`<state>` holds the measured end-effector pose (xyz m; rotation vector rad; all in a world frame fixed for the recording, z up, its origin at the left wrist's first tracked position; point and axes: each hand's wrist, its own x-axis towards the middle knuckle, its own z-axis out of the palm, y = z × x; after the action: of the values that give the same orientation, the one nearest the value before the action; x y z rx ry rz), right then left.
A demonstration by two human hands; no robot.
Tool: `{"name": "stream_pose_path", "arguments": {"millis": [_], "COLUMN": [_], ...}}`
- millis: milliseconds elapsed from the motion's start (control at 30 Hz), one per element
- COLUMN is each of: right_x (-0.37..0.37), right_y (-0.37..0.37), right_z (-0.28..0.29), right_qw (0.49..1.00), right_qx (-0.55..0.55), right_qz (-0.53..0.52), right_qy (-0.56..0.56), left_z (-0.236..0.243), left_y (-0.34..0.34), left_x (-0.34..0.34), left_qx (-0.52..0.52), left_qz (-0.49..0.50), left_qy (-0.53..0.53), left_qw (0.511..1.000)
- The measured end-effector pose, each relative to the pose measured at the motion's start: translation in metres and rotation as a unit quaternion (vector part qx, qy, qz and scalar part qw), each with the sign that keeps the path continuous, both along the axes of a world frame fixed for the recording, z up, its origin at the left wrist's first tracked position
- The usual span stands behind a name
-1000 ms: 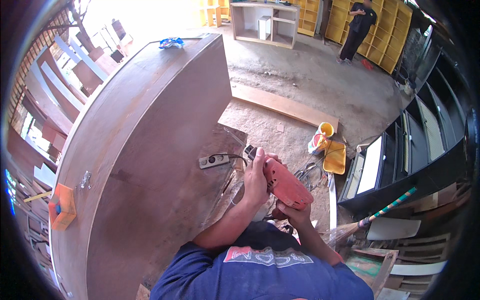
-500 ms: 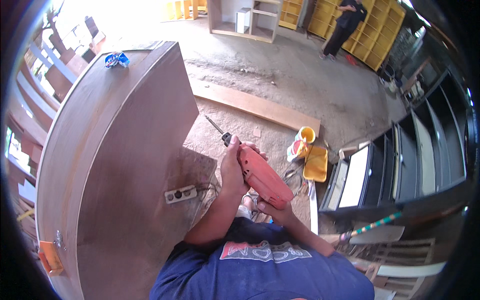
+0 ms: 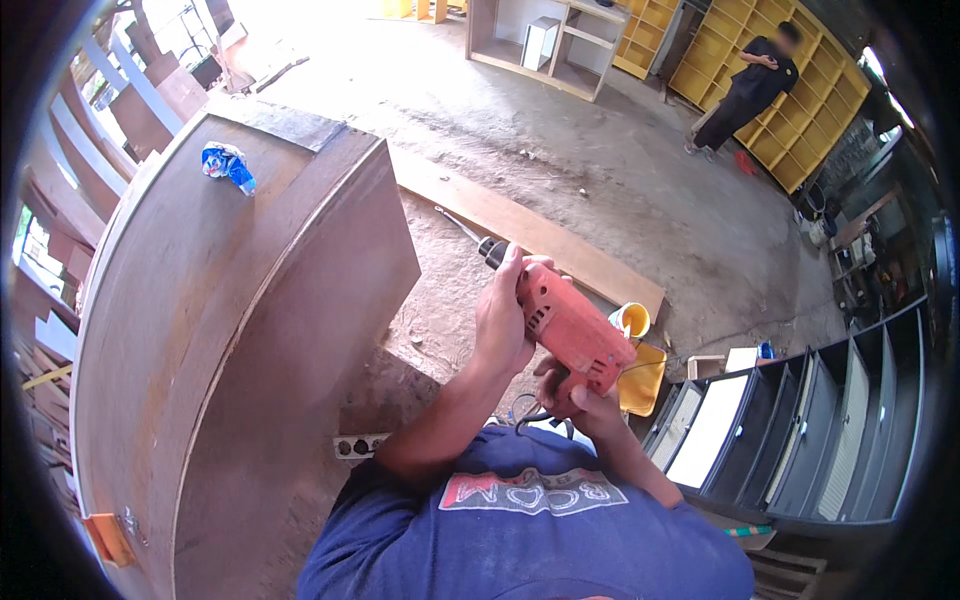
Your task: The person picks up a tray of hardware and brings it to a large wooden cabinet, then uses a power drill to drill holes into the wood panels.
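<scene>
My left hand [image 3: 498,325] is wrapped round the front of a red electric drill [image 3: 575,330], just behind its black chuck [image 3: 492,253]. A long bit [image 3: 458,224] juts from the chuck toward the upper left. My right hand [image 3: 590,415] grips the rear handle, its fingers partly hidden under the drill body. To the left stands a large brown wooden cabinet [image 3: 150,300], with a crumpled blue packet [image 3: 228,168] on top and an orange object [image 3: 110,540] near its lower left. A power strip [image 3: 362,446] lies on the floor beside it.
A long board [image 3: 620,280] lies ahead with a yellow bucket [image 3: 633,320] and tray [image 3: 640,380] at its right end. A black shelving unit [image 3: 800,430] fills the lower right. A person [image 3: 748,95] in dark clothes stands by yellow cabinets [image 3: 820,110]; an unpainted cabinet [image 3: 540,50] stands behind.
The view has swung. Since half a second ago the drill, in both my hands throughout, has risen and shifted right in the picture, its bit still pointing up and left.
</scene>
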<state>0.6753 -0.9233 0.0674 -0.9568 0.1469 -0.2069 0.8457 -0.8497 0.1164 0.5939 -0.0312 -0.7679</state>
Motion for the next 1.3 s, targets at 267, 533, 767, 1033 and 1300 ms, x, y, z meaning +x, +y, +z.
{"name": "stream_pose_path", "arguments": {"millis": [267, 533, 767, 1033, 1300], "right_x": [0.043, 0.095, 0.155, 0.205, 0.238], "right_y": [-0.052, -0.096, -0.166, -0.246, -0.278], "right_z": [-0.003, -0.017, -0.013, -0.011, 0.003], "right_qw": [0.991, 0.97, 0.967, 0.955, 0.964], "right_qx": [0.076, 0.132, 0.11, 0.166, 0.121], "right_qz": [0.097, 0.189, 0.215, 0.238, 0.22], "right_qy": [-0.044, -0.074, -0.08, -0.068, -0.086], "left_z": [0.004, 0.007, 0.007, 0.014, 0.031], "left_y": [-0.022, -0.056, -0.113, -0.189, -0.228], "left_x": [0.032, 0.069, 0.114, 0.146, 0.189], "left_qx": [-0.029, 0.003, 0.002, -0.056, 0.101], "left_qz": [0.012, 0.046, 0.098, 0.218, 0.31], "left_qy": [-0.058, -0.086, -0.089, -0.071, -0.057], "left_qw": [0.998, 0.995, 0.991, 0.972, 0.944]}}
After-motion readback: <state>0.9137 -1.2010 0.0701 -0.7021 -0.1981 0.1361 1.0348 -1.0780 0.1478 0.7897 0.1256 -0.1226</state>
